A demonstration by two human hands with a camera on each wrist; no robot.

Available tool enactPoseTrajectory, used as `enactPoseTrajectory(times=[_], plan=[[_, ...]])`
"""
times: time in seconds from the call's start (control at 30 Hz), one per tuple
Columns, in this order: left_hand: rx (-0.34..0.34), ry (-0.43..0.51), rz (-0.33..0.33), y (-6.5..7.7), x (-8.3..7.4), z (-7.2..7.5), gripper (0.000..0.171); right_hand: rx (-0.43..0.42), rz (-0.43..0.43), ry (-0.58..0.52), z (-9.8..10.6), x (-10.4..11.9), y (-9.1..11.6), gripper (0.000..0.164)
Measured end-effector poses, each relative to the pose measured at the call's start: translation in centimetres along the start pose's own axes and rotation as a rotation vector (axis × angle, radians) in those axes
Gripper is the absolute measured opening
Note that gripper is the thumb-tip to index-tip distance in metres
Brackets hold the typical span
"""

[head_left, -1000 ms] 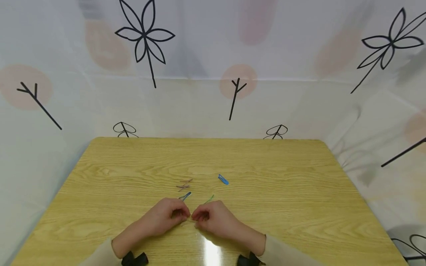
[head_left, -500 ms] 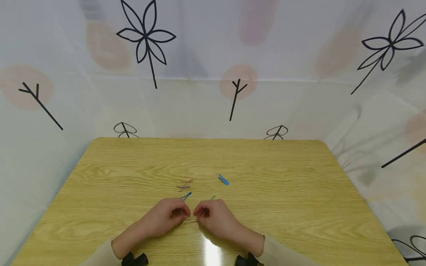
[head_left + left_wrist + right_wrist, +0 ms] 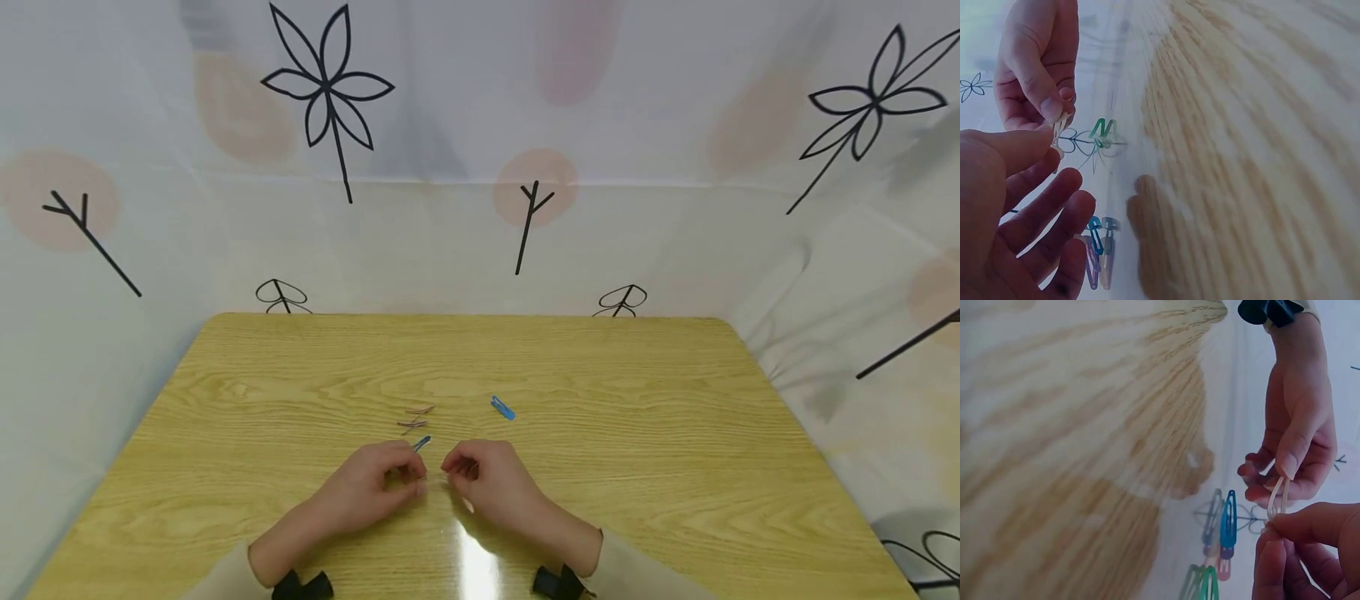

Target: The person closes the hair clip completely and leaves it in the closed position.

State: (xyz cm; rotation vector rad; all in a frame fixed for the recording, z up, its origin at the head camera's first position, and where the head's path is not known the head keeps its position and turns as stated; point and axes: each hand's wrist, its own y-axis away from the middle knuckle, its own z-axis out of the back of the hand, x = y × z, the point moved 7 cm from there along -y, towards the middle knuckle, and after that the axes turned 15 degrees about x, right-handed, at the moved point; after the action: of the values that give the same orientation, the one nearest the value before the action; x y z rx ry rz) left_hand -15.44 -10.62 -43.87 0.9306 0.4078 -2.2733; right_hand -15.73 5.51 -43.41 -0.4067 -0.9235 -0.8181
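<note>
Between my two hands is a thin, pale snap hair clip (image 3: 1279, 497), its narrow frame visible in both wrist views. My left hand (image 3: 375, 483) pinches one end with thumb and forefinger, the other fingers loosely bent. The opposite end is pinched by my right hand (image 3: 491, 483). In the head view the pale clip is too small to make out well. A blue clip (image 3: 422, 443) lies just beyond my left fingers. The green clip (image 3: 1104, 129) shows in the wrist views, but in the head view my right hand hides it.
Pinkish (image 3: 421, 410) and purple clips (image 3: 412, 424) lie a little farther back on the wooden table (image 3: 637, 417). Another blue clip (image 3: 502, 407) sits beyond my right hand. A patterned white cloth (image 3: 450, 242) hangs behind the table.
My right hand has shifted slightly away from me, and the gap between the hands is a bit wider. The green clip's tip, seen earlier beyond the right hand, is now covered.
</note>
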Motion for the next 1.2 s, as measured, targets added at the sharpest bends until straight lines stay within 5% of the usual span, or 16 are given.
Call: enactPoseTrajectory(times=[0.5,0.9,1.2], plan=[[-0.246,0.021,-0.014,-0.1,-0.9,1.2,0.013,-0.046,0.022,-0.051,0.4,0.6,0.5,0.008],[-0.192,0.08,0.054,-0.4,-0.6,0.8,0.027,-0.094,0.06,-0.044,0.9,0.3,0.8,0.006],[-0.158,0.139,0.073,-0.6,-0.4,0.6,0.014,-0.115,0.073,-0.056,1.4,0.3,0.9,0.006]])
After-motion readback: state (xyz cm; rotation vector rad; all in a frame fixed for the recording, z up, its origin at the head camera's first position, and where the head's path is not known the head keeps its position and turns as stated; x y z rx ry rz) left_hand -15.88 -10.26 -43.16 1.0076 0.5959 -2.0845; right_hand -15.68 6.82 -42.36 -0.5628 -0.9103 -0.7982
